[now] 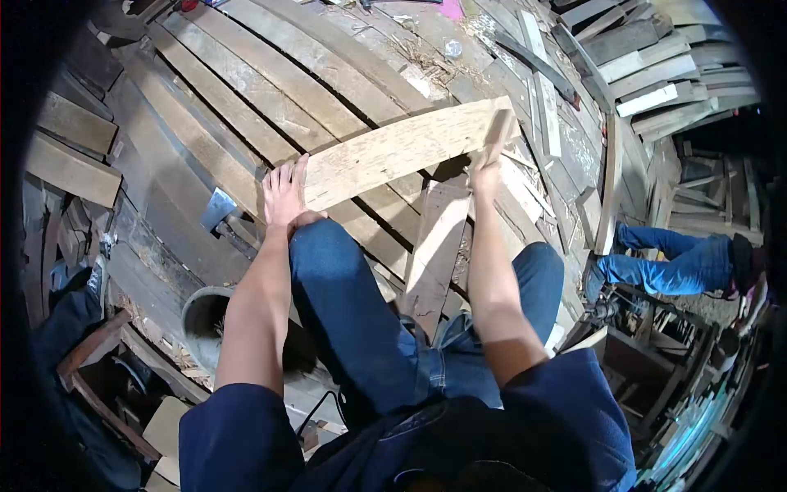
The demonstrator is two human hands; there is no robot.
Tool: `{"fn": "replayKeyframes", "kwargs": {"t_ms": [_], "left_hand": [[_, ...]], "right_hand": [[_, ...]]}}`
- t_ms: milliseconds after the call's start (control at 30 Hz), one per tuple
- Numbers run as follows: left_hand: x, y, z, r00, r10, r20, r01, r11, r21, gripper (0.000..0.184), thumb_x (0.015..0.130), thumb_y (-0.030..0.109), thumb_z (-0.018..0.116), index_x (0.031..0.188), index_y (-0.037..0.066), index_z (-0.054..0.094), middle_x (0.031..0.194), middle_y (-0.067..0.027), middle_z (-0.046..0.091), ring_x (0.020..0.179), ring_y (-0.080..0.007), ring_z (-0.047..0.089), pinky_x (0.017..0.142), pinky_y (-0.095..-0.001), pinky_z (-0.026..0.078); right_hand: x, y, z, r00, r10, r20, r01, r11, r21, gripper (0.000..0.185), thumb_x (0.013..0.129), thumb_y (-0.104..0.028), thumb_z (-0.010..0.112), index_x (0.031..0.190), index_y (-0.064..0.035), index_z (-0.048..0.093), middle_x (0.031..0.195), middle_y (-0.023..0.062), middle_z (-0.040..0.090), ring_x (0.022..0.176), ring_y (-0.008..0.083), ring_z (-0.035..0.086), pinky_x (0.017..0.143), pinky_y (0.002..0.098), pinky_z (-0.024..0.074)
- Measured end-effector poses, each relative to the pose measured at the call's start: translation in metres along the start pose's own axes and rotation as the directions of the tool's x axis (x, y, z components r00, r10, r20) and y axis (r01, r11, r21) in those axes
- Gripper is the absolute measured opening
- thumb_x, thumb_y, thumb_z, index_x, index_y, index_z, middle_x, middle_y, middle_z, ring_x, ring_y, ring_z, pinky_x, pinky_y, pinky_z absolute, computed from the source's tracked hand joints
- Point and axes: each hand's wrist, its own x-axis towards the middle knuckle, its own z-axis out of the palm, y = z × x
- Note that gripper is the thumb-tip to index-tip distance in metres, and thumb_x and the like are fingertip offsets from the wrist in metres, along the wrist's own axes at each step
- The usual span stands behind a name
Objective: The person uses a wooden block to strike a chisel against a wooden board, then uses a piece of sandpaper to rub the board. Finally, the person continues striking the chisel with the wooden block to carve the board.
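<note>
Cluttered workshop, planks (295, 49) laid side by side across the floor, more timber stacked at upper right. From my remote seat I log 1 pale board (393, 152) lying across them, ahead of the wearer's knees. Hands apart. Left hand (283, 195) rests at the board's left end; can't tell how firmly it grips. Right hand (485, 178) closed around a narrow wooden piece (495, 138), blurred, overlapping the board's right end. Hatchet (217, 207) near left forearm; bucket (192, 316) below. Far right: 1 co-worker (672, 261), in jeans.
</note>
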Motion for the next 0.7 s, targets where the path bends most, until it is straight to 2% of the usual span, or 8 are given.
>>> {"fn": "replayKeyframes", "kwargs": {"t_ms": [33,67,133,267,333,433,500,700], "left_hand": [[0.002,-0.001,-0.001,1.000,-0.009,0.020,0.010,1.000,-0.021,0.136,0.042,0.051,0.091,0.157,0.025,0.024,0.140,-0.0079,0.045,0.135,-0.0303,0.036,0.116,-0.0518,0.023],[0.001,-0.001,-0.001,0.999,-0.024,0.047,0.026,0.999,-0.046,0.137,0.042,0.051,0.091,0.158,0.026,0.023,0.141,-0.0084,0.044,0.136,-0.0306,0.036,0.117,-0.0525,0.022],[0.000,0.003,-0.006,0.998,0.000,0.062,0.001,1.000,-0.016,0.136,0.041,0.044,0.092,0.157,0.023,0.024,0.139,-0.0091,0.044,0.133,-0.0306,0.038,0.115,-0.0506,0.025],[0.000,0.004,-0.006,0.998,-0.014,0.056,0.015,1.000,-0.018,0.136,0.041,0.049,0.092,0.157,0.025,0.024,0.142,-0.0088,0.043,0.136,-0.0303,0.036,0.117,-0.0511,0.023],[0.001,0.005,-0.008,0.999,-0.012,0.048,0.013,1.000,-0.013,0.136,0.041,0.048,0.092,0.156,0.024,0.025,0.141,-0.0085,0.044,0.135,-0.0298,0.036,0.116,-0.0505,0.023],[-0.001,0.009,-0.014,0.999,-0.017,0.046,0.018,1.000,-0.016,0.135,0.040,0.047,0.091,0.156,0.021,0.027,0.140,-0.0076,0.045,0.134,-0.0289,0.037,0.116,-0.0492,0.025],[-0.003,0.010,-0.014,0.999,-0.007,0.035,0.007,1.000,-0.002,0.133,0.041,0.048,0.090,0.156,0.021,0.028,0.140,-0.0076,0.045,0.133,-0.0298,0.039,0.116,-0.0494,0.025],[-0.001,0.001,-0.006,0.999,0.029,-0.036,-0.030,0.999,-0.028,0.132,0.041,0.047,0.090,0.155,0.022,0.029,0.135,-0.0112,0.046,0.130,-0.0316,0.040,0.114,-0.0512,0.027]], "right_hand": [[-0.003,-0.044,-0.032,0.983,0.164,0.080,-0.175,0.971,0.161,0.058,0.099,-0.048,0.048,0.111,0.0086,0.054,0.090,0.0293,0.070,0.080,0.0430,0.070,0.073,0.0486,0.0545],[0.047,-0.004,0.016,0.998,0.024,-0.066,-0.014,0.990,0.144,0.060,0.100,-0.047,0.047,0.115,0.0116,0.049,0.087,0.0294,0.070,0.081,0.0439,0.070,0.074,0.0483,0.0544],[0.018,-0.053,-0.019,0.968,0.184,0.172,-0.218,0.954,0.207,0.058,0.100,-0.045,0.048,0.116,0.0114,0.048,0.092,0.0333,0.068,0.087,0.0484,0.067,0.077,0.0518,0.0528],[-0.102,-0.041,-0.005,0.969,-0.196,0.147,0.188,0.980,0.070,0.052,0.100,-0.038,0.051,0.121,0.0092,0.045,0.091,0.0363,0.066,0.092,0.0547,0.064,0.080,0.0574,0.0505],[-0.159,0.005,0.022,0.848,-0.530,0.011,0.528,0.842,-0.107,0.051,0.099,-0.040,0.051,0.120,0.0063,0.044,0.082,0.0330,0.066,0.084,0.0556,0.064,0.076,0.0581,0.0527],[-0.174,-0.024,-0.039,0.909,-0.195,0.369,0.302,0.917,-0.259,0.050,0.099,-0.043,0.052,0.117,0.0027,0.045,0.080,0.0319,0.066,0.078,0.0543,0.065,0.071,0.0598,0.0538],[-0.139,-0.010,-0.025,0.927,-0.332,0.175,0.366,0.901,-0.232,0.048,0.097,-0.045,0.054,0.114,0.0000,0.048,0.079,0.0301,0.067,0.075,0.0508,0.066,0.068,0.0606,0.0540],[0.020,-0.031,0.005,0.980,-0.199,0.002,0.199,0.978,-0.069,0.057,0.101,-0.049,0.047,0.114,0.0067,0.048,0.090,0.0357,0.066,0.087,0.0518,0.066,0.076,0.0533,0.0526]]}}
